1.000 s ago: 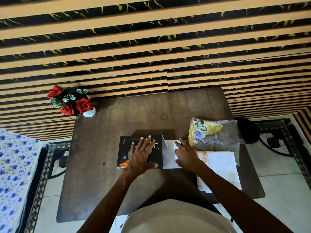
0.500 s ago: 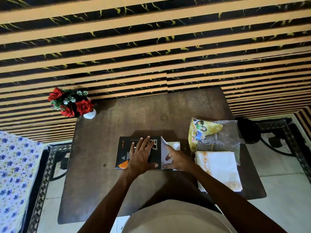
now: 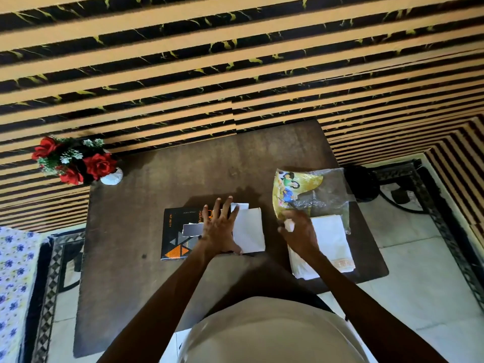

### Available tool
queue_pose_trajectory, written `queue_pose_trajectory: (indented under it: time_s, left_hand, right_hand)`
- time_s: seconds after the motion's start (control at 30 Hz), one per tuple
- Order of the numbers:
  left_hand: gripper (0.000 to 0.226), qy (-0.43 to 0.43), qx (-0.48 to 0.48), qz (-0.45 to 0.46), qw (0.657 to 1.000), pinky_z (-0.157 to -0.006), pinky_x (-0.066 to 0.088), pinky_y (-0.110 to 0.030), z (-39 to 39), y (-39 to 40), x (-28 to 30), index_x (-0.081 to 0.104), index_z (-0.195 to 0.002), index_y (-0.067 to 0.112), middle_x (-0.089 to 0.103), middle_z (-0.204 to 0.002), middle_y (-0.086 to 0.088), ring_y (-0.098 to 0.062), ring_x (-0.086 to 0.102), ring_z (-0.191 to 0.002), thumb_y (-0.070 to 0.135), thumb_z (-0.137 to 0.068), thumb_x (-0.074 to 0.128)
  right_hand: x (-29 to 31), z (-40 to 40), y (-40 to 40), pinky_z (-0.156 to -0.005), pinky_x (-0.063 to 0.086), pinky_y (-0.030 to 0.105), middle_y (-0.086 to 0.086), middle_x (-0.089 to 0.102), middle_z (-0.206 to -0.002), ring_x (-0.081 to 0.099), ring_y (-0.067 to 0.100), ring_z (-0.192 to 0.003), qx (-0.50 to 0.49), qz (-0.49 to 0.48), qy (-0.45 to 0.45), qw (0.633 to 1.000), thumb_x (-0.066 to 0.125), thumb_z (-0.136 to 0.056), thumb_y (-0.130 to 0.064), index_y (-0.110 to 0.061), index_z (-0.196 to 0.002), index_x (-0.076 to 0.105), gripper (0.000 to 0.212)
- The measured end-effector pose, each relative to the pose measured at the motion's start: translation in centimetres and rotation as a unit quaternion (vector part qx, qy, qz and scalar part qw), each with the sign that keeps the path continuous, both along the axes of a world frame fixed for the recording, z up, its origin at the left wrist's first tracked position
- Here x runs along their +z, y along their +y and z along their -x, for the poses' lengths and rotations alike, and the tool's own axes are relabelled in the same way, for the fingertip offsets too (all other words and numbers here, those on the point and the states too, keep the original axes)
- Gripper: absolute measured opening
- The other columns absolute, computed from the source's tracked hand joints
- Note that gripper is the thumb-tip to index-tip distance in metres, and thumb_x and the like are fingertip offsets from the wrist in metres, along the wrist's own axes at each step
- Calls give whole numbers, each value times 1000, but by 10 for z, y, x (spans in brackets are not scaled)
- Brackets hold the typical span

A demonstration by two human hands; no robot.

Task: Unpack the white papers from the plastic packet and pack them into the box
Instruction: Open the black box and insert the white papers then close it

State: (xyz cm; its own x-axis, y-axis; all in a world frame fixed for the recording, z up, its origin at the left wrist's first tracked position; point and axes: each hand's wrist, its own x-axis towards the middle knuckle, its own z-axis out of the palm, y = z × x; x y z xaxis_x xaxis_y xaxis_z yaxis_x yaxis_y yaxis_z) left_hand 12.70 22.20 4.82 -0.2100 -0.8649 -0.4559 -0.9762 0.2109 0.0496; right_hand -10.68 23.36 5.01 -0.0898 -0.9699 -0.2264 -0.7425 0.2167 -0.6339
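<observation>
A flat black box [image 3: 176, 233] with orange triangles lies mid-table. My left hand [image 3: 220, 227] rests flat on its right part, fingers spread. A white paper [image 3: 250, 230] sticks out at the box's right end, partly under that hand. To the right lies a stack of white papers [image 3: 331, 239] with a patterned edge. My right hand [image 3: 298, 233] is over the stack's left corner, fingers curled on a white paper corner; the hand is blurred. Behind the stack lies the clear plastic packet [image 3: 327, 192] with a yellow cartoon print.
The dark wooden table [image 3: 136, 284] stands against a striped wall. A white vase of red flowers [image 3: 78, 163] sits at its far left corner. A dark round object [image 3: 361, 184] is on the floor at the right, and blue flowered fabric [image 3: 13, 271] at the left.
My right hand left the box's right end and moved right onto the paper stack. A white paper now lies flat at the box's end. My left hand stayed on the box.
</observation>
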Motion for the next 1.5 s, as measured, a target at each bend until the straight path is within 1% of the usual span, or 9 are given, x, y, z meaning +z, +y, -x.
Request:
queue_pose_trajectory:
  time_s: [0.27,0.5,0.6,0.73,0.8,1.13,1.23,1.33,1.5]
  left_hand:
    - [141,-42,-1,6,999,-115,3,-65,6,2,-5,3,-155,19,-6,-164,-11,-40,-1,-150,80,-48,72]
    - [141,-42,3,15,999,-115,5,-65,7,2,-6,6,-155,19,-3,-164,-11,-41,1,-149,78,-47,74]
    - [139,-48,2,15,999,-115,3,-64,8,3,-5,4,-155,20,-5,-164,-11,-41,-1,-150,79,-49,72]
    - [138,-46,2,20,999,-115,4,-64,7,4,-7,9,-155,21,-1,-164,-10,-40,1,-150,79,-48,72]
    - [137,-45,4,19,999,-115,6,-65,7,4,-8,11,-155,21,1,-164,-10,-40,3,-150,79,-47,73]
    - [138,-23,4,14,1000,-112,8,-69,6,4,-9,20,-153,17,9,-163,-14,-44,9,-148,71,-42,82]
    - [139,-28,0,2,1000,-113,5,-68,8,6,-7,12,-155,17,2,-164,-13,-43,2,-149,72,-46,80]
    - [139,-33,8,6,999,-114,3,-67,-3,4,-2,5,-155,18,-4,-164,-12,-42,-2,-149,72,-50,78]
    - [139,-33,1,1,999,-114,3,-67,-1,2,-3,1,-155,18,-7,-164,-12,-42,-5,-149,73,-51,76]
  right_hand:
    - [-10,78,12,-112,27,57,22,31,-151,28,45,-139,-228,-142,98,958,78,-75,-39,-13,-145,31,89]
    - [-47,121,16,-115,29,55,16,30,-154,30,37,-142,-215,-312,50,924,83,-45,-69,-13,-149,24,132]
    - [-51,130,14,-111,35,54,14,47,-144,43,36,-134,-216,-305,0,928,85,-42,-66,-14,-140,40,120]
    - [-15,122,20,-83,52,40,13,68,-108,64,27,-96,-197,-302,-177,916,87,-68,-21,-12,-101,66,39]
    - [-7,119,21,-67,50,32,12,71,-101,66,23,-84,-181,-311,-212,909,84,-71,-14,-14,-89,69,24]
    - [-7,111,29,-105,45,50,19,67,-123,62,36,-117,-221,-383,-427,789,78,-75,-10,-5,-127,59,56]
    - [-4,105,35,-92,55,44,18,68,-119,67,32,-107,-246,-398,-471,748,72,-81,-7,-10,-116,62,37]
    - [-3,87,34,-62,61,36,12,75,-91,72,24,-77,-259,-391,-460,754,63,-87,-6,-10,-106,61,19]
    - [15,79,24,-58,60,33,9,72,-87,69,23,-77,-187,-347,-387,834,52,-94,-5,-9,-117,57,24]
